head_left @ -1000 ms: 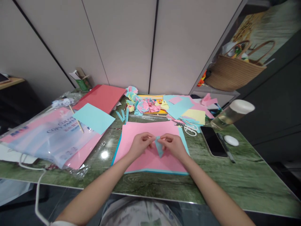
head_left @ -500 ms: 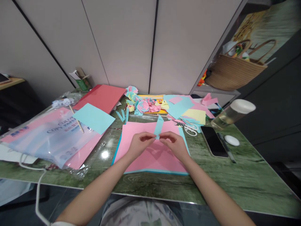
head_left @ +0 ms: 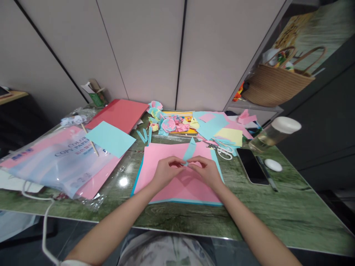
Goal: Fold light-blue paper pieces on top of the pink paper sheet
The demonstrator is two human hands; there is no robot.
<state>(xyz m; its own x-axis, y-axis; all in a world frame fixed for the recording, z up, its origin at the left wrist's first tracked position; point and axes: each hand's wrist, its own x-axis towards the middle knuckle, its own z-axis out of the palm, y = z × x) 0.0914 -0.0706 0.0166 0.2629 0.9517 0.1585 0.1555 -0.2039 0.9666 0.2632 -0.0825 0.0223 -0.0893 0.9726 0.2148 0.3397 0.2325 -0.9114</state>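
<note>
Between my hands is a narrow strip of light blue paper, its pointed far end tilted up and away from me. My left hand pinches the near end from the left. From the right, my right hand pinches that same end, the fingertips of both almost meeting. Fingers partly hide the held end, so its fold is hard to make out. Both hands hover over a pink sheet that lies on top of blue sheets on the table.
Paper flowers and coloured scraps lie along the back. White-handled scissors, a phone, a pen, a white mouse-like object and a bottle are at right. A copy paper bag covers the left.
The blue strip's free end has swung slightly to the right. Both hands keep their pinch in nearly the same place, with small finger shifts.
</note>
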